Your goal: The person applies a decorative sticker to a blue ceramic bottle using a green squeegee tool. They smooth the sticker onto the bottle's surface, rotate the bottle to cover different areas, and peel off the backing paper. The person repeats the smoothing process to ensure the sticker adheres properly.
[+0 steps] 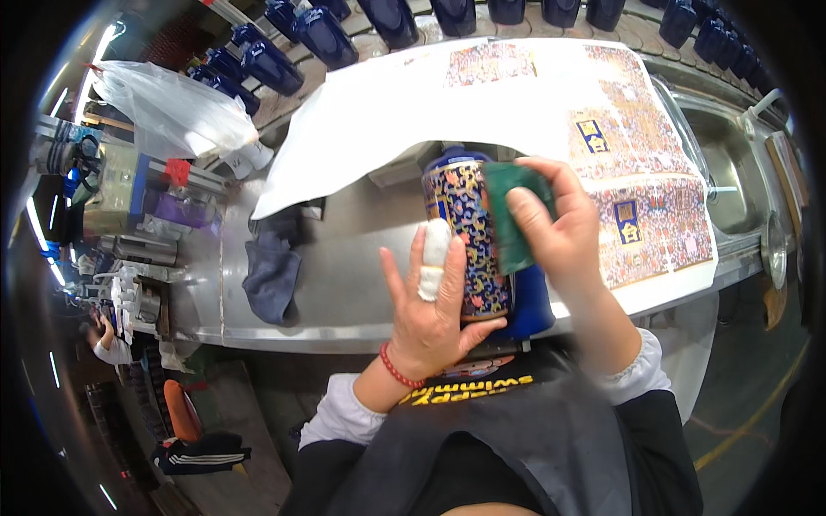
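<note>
A dark blue bottle (465, 232) lies on the metal table, its neck pointing away from me. Around it sits a film with a colourful flower pattern and gold edges. My left hand (426, 314) lies against the bottle's left side, fingers spread, the thumb near its lower end. One finger has a white wrap. In my right hand (564, 219) is a green flat scraper (509, 219), pressed along the bottle's right side. The scraper hides part of the pattern. Plain blue shows at the bottle's lower right (532, 305).
White sheets with printed flower patterns (658, 228) cover the table's back and right. A grey cloth (271, 279) lies at the left, near a clear plastic bag (176, 107). Several blue bottles (391, 21) line the far side. A sink (727, 163) is at the right.
</note>
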Available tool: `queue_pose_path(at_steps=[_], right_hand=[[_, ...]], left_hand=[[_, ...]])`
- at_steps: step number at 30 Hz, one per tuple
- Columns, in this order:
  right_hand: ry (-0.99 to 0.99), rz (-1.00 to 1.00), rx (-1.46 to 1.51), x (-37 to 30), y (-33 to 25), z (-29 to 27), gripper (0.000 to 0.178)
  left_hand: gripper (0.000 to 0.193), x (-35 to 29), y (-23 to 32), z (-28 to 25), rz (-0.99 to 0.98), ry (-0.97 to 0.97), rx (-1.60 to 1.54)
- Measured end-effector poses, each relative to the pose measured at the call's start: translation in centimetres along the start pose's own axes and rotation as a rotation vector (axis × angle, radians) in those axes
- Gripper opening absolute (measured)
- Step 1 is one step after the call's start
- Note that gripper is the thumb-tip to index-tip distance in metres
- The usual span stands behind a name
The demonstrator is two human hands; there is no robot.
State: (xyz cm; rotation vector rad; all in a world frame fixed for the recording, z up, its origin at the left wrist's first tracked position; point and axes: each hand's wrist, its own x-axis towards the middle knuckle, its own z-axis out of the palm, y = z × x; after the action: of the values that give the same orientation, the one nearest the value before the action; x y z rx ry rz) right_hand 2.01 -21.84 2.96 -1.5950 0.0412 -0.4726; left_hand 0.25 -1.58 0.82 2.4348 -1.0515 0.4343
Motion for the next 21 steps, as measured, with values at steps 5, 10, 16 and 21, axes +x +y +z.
queue_pose_path(at_steps=[5, 10, 16, 21], right_hand=[[0.001, 0.131, 0.067, -2.1, 1.2, -0.8, 0.024], [-0.038, -0.536, -0.651, -3.6, 1.3, -2.9, 0.024], [-0.7, -0.641, -0.431, -4.2, -2.9, -3.8, 0.024], [-0.266, -0.853, -0.78, -2.1, -1.7, -2.5, 0.029]], left_hand=[[0.119, -0.9, -1.0, 1.3, -0.039, 0.068, -0.07], [0.119, -1.8, -1.9, 2.2, -0.12, 0.072, -0.163], [0.11, -1.0, -2.2, 1.1, -0.089, 0.11, -0.073], [0.105, -0.7, -1.7, 0.1, 0.01, 0.117, 0.103]])
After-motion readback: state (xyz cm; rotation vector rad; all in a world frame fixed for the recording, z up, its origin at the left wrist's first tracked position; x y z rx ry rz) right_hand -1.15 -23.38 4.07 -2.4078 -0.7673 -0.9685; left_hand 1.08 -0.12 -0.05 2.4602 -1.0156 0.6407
